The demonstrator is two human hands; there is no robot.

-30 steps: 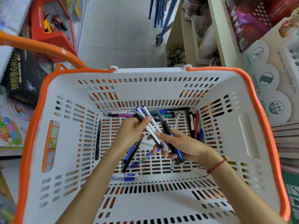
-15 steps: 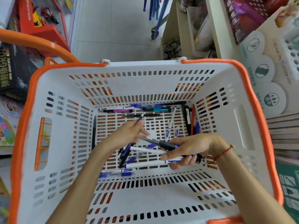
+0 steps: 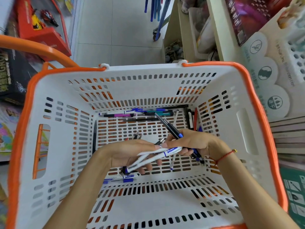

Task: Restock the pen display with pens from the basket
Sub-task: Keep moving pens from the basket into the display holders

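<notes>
**Down in the basket: both hands full of pens, mid-gather**

In the middle of the basket floor, the right hand (image 3: 189, 142) has its fingers curled around a mixed bunch of pens: a dark pen with a blue band (image 3: 168, 128) pokes up and far-left out of the fist, and the white pens with blue print (image 3: 155, 157) run out to the left. The left hand (image 3: 128, 154) cups the other end of that white bunch, fingers curled underneath it, so both hands are gripping the same bundle.

Handling-wise, I'd say these are light, stiff plastic sticks, smooth and slippery against each other, so a loose bunch will want to fan out and drop one. Best bet is probably to squeeze around the middle of the barrels with everything lined up, not at the tips.

Further out, more loose pens lie along the far edge of the floor, including a pink and black pen (image 3: 118, 115) and a teal one (image 3: 158, 114), a red one (image 3: 195, 118) on the right side, and a white-blue one (image 3: 122, 179) just near the hands. All sit in the white basket (image 3: 66, 162) with its orange rim.

Writing: the white pens show a blue printed mark, too blurred to read. A black box (image 3: 11, 76) on the left reads something like "GRO". The white display stand (image 3: 270, 80) on the right has round icons and unreadable text.
</notes>
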